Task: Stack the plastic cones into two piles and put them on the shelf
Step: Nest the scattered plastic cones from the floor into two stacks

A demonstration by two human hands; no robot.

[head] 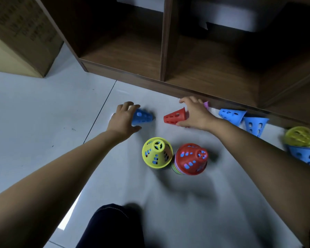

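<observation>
Plastic cones lie scattered on a pale tiled floor (43, 113) before a dark wooden shelf (162, 51) with 2 open lower compartments. The person's left hand (123, 119) curls over the wide end of a blue cone (144, 117) lying on its side, fingers above and thumb beneath; the cone is blurred. The right hand (195, 113) grips the wide rim of a red cone (174, 117), also on its side, its narrow end pointing toward the blue one. Nearer the camera, 2 upright piles stand just beside each other: a yellow-topped pile (157, 153) at left and a red-topped pile (191, 158) at right. Loose blue cones (232, 114) and a yellow cone (299, 136) lie along the shelf's base at right. A cardboard box (16, 33) stands at far left, and a dark-trousered knee (111, 226) shows at the bottom.
</observation>
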